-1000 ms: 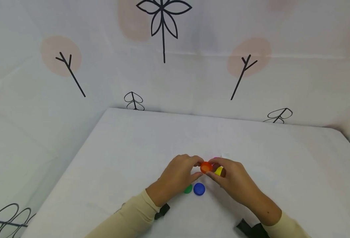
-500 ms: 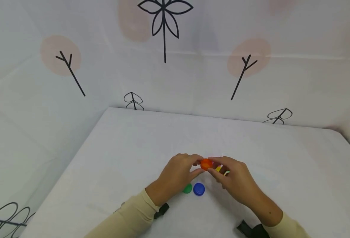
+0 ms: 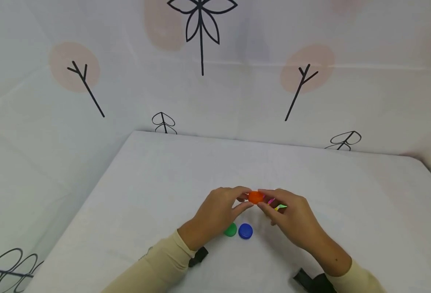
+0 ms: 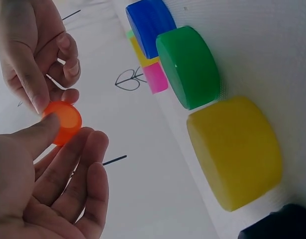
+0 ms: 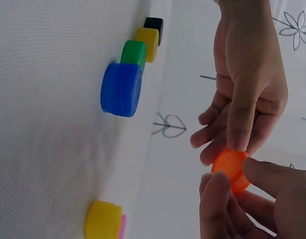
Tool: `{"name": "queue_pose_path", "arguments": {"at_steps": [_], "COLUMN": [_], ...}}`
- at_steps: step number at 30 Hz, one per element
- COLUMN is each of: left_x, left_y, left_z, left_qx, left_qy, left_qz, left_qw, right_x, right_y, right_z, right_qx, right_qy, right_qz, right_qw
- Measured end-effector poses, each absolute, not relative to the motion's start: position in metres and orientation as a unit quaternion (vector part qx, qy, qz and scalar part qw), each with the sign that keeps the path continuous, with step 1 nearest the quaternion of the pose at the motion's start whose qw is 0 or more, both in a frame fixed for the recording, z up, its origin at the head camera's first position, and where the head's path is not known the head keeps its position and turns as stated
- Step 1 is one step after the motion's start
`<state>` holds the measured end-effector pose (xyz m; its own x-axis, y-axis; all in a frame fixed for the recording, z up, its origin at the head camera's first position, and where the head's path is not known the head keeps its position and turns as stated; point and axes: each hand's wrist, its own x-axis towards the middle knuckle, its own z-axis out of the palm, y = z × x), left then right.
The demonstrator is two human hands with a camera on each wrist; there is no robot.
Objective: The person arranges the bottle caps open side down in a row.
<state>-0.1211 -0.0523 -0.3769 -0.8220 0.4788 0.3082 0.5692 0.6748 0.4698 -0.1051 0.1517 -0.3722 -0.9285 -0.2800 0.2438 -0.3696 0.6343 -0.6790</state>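
Observation:
My left hand [image 3: 217, 213] and right hand [image 3: 292, 215] meet over the table, both pinching a small round orange cap [image 3: 255, 197] between thumb and fingers. In both wrist views the orange cap [image 4: 63, 122] is tilted, showing a paler, recessed inner face. A blue cap [image 3: 245, 231] and a green cap [image 3: 230, 230] lie on the table below the hands. The left forearm hides a yellow cap [image 4: 235, 154] that stands beside the green one in the left wrist view.
Behind the right hand are a pink piece [image 4: 155, 77] and another yellow piece [image 5: 102, 220]. A black piece [image 5: 153, 31] ends the row past the yellow cap. White cloth [image 3: 237, 101] with black leaf drawings hangs behind the table [image 3: 186, 162].
Both hands have risen slightly in the head view, keeping the orange cap between them. The cap has tipped, so its hollow face no longer shows there.

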Motion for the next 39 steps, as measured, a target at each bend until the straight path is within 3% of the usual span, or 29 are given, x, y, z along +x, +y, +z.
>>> {"name": "queue_pose_path", "arguments": {"at_steps": [7, 16, 30, 39], "left_x": [-0.121, -0.122, -0.127, -0.126], "left_y": [-0.054, -0.054, -0.053, -0.053], "left_z": [-0.376, -0.377, -0.378, -0.373], "left_qx": [-0.283, -0.276, -0.214, -0.207], "left_qy": [-0.903, -0.891, -0.843, -0.839], "left_qz": [-0.318, -0.358, -0.487, -0.494], "left_qw": [0.066, 0.044, -0.077, -0.097], "right_x": [-0.107, -0.108, -0.108, -0.111], "right_y": [0.155, 0.154, 0.152, 0.154], "right_z": [-0.373, -0.375, -0.38, -0.384], "right_qx": [0.162, 0.175, 0.219, 0.261], "right_qy": [-0.889, -0.871, -0.875, -0.866], "right_qz": [0.427, 0.456, 0.414, 0.393], "right_qw": [0.03, 0.038, 0.124, 0.167]}}
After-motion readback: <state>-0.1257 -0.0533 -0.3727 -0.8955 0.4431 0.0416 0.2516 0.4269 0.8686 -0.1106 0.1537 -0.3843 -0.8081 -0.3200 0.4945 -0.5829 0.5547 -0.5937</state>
